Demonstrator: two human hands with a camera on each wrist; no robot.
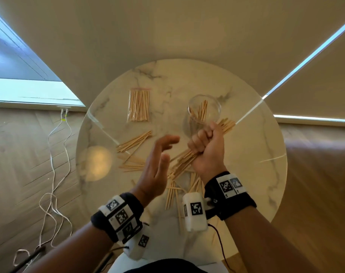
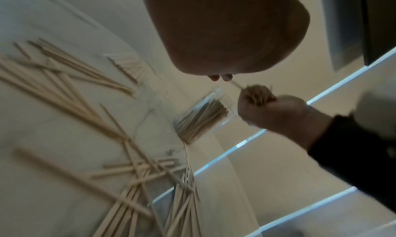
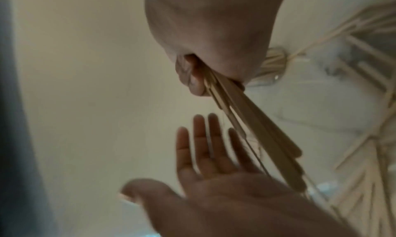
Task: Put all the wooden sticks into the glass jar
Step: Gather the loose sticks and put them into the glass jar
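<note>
My right hand (image 1: 205, 142) grips a bundle of wooden sticks (image 1: 184, 160) in a fist, held aslant just in front of the glass jar (image 1: 204, 111). The bundle (image 3: 252, 132) juts out of both sides of the fist. The jar stands upright on the marble table (image 1: 256, 154) with several sticks inside (image 2: 203, 120). My left hand (image 1: 157, 166) hovers flat beside the bundle's near end, fingers straight, holding nothing. Loose sticks (image 1: 134, 142) lie scattered on the table to the left and under my hands (image 2: 133, 172).
A clear zip bag of sticks (image 1: 139, 105) lies at the table's far left. White cables (image 1: 55, 154) trail over the wooden floor left of the table. Pale blinds hang behind the table's far edge.
</note>
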